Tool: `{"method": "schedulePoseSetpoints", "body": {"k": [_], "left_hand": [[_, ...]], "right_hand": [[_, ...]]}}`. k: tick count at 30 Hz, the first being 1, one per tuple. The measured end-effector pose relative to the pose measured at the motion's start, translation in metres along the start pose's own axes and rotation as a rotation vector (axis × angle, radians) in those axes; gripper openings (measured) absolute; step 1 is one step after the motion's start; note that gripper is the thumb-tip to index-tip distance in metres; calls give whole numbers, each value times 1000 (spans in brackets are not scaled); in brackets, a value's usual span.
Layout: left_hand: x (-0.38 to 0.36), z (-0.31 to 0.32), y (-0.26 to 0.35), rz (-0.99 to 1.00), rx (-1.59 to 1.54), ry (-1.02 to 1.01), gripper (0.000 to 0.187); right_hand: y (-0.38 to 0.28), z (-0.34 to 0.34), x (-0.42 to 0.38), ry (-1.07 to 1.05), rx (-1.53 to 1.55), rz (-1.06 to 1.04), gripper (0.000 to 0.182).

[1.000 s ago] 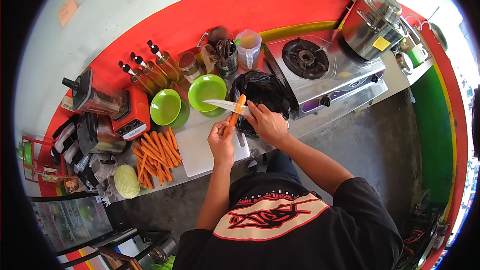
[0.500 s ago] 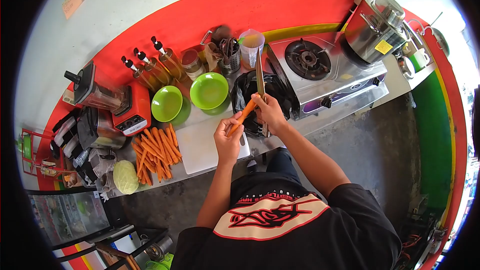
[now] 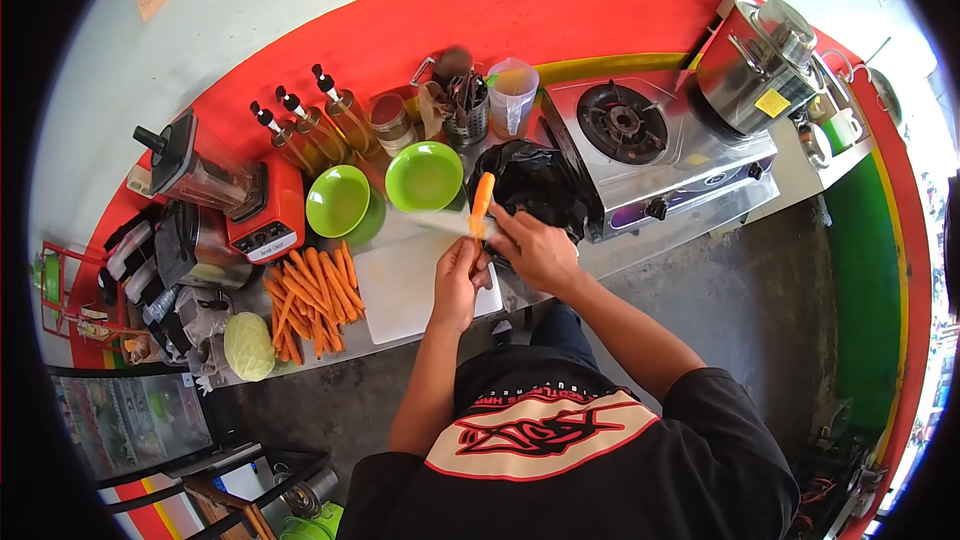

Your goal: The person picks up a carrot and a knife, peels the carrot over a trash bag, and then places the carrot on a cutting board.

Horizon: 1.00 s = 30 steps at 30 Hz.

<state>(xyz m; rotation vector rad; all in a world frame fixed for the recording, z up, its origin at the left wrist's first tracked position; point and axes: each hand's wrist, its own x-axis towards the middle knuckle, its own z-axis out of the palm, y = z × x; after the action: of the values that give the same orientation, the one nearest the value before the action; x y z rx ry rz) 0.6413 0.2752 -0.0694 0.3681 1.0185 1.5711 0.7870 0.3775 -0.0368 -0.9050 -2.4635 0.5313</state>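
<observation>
My left hand (image 3: 458, 283) is closed round the lower end of an orange carrot (image 3: 483, 202), which points up and away from me. My right hand (image 3: 538, 250) grips a knife, its blade (image 3: 438, 224) blurred by motion and pointing left across the carrot. Just behind both hands lies an open black plastic bag (image 3: 530, 185). A white cutting board (image 3: 400, 300) rests left of my left hand, and beside it is a pile of carrots (image 3: 315, 295).
Two green bowls (image 3: 424, 177) stand behind the board. A gas stove (image 3: 680, 165) is on the right. At the left are a cabbage (image 3: 249, 347) and a red blender (image 3: 268, 215). Oil bottles (image 3: 347, 120) and a plastic jug (image 3: 512, 100) line the wall.
The knife has swung from pointing away to pointing left across the carrot. The carrot has become more upright, and my right hand has moved a little towards me.
</observation>
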Motion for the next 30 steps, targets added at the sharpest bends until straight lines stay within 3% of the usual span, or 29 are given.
{"method": "schedulePoseSetpoints", "body": {"k": [7,14,17,21,25,30], "left_hand": [[-7,1,1,-22,-161,-20,24],[-7,6,7,-3,-183,-9,24],[-11,6,6,-19,-211,-42,28],[-9,4,2,-28,-196,-19,36],[-8,5,3,-40,-192,-53,44],[-7,6,3,-38,-193,-45,43]], "right_hand": [[5,5,-9,41,-182,-142,55],[-3,7,-8,116,-193,-97,52],[7,8,0,190,-177,3,49],[8,2,-3,97,-210,-99,50],[9,-6,0,115,-226,-13,49],[6,-4,-2,95,-183,-52,49]]}}
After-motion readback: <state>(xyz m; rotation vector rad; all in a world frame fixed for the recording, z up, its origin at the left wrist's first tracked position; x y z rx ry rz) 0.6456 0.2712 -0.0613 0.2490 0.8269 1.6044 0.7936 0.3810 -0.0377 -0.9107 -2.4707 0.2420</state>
